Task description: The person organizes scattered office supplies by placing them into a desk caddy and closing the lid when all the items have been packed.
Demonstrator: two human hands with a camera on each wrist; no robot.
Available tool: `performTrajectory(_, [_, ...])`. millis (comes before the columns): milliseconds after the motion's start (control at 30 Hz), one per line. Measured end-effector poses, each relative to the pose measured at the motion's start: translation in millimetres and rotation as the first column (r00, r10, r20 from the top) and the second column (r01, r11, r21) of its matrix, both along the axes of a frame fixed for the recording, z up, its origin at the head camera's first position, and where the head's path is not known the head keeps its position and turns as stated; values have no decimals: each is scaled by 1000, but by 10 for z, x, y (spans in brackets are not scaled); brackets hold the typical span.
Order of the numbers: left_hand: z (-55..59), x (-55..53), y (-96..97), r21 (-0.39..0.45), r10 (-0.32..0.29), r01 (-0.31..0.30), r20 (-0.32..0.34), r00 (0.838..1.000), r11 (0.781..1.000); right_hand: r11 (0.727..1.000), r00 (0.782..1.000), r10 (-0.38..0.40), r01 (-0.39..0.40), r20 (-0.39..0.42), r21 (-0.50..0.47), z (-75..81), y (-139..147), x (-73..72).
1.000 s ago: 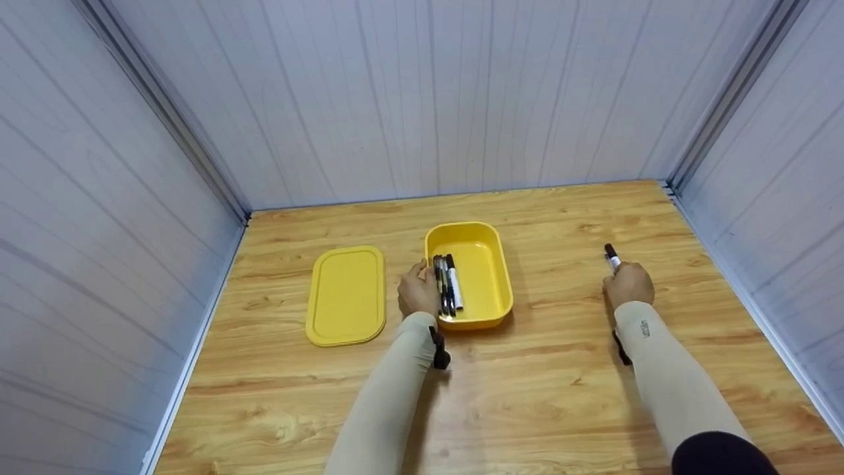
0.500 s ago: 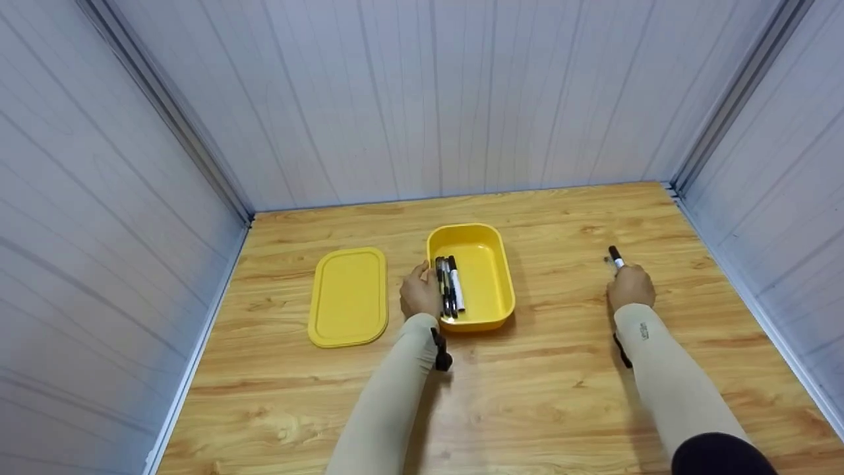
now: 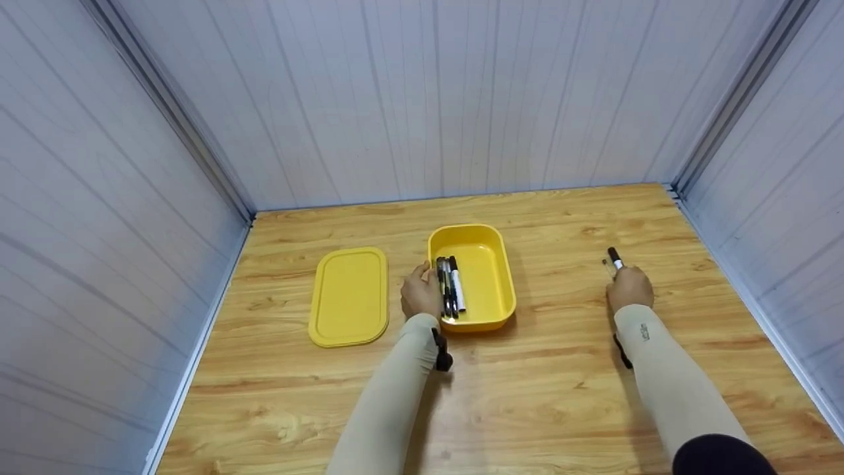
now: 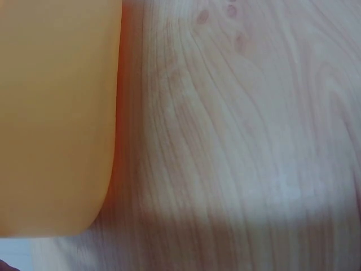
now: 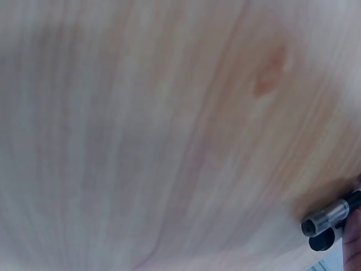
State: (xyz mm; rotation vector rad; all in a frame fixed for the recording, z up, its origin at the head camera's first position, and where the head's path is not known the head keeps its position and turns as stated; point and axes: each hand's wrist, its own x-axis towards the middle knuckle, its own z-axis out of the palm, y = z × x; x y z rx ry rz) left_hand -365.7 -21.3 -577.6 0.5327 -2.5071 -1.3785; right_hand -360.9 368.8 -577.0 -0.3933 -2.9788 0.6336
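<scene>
A yellow plastic box (image 3: 484, 290) stands without its lid near the middle of the table. My left hand (image 3: 420, 291) holds the box by its left wall; the left wrist view shows mostly the box's outer side (image 4: 56, 124). Inside, along that wall, lie several black pens (image 3: 446, 290) and a white marker (image 3: 457, 287) with a black cap. To the right, my right hand (image 3: 631, 289) grips another black-capped marker (image 3: 615, 256) together with a clear-ended pen (image 5: 327, 219). Both poke out beyond the fingers (image 5: 353, 240), close over the table, their rear parts hidden by the hand.
The box's flat yellow lid (image 3: 349, 297) lies on the wooden table (image 3: 514, 402) left of the left hand. Pale panel walls (image 3: 461, 99) enclose the table at the back and on both sides.
In the right hand, the thin pen's end now shows apart from the marker, on its left. The left hand and the box stay put; the head view has shifted slightly.
</scene>
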Motion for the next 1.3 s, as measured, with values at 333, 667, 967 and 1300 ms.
performTrajectory(333, [9,-6,-1,-22,-2,1,-31,1000,1000,998,1000,11,-12,-13,-64,2,-2,-16])
performTrajectory(667, [15,-7,1,-20,7,-8,-19,1000,1000,963,998,-48,38,-28,-267,77,-73,-40])
performTrajectory(967, [11,5,2,-15,1,-1,-2,1000,1000,802,978,-208,179,14,-571,204,-217,-54])
performTrajectory(1300, [16,10,-2,-20,0,0,-26,1000,1000,589,977,-190,188,91,-786,260,-190,-35])
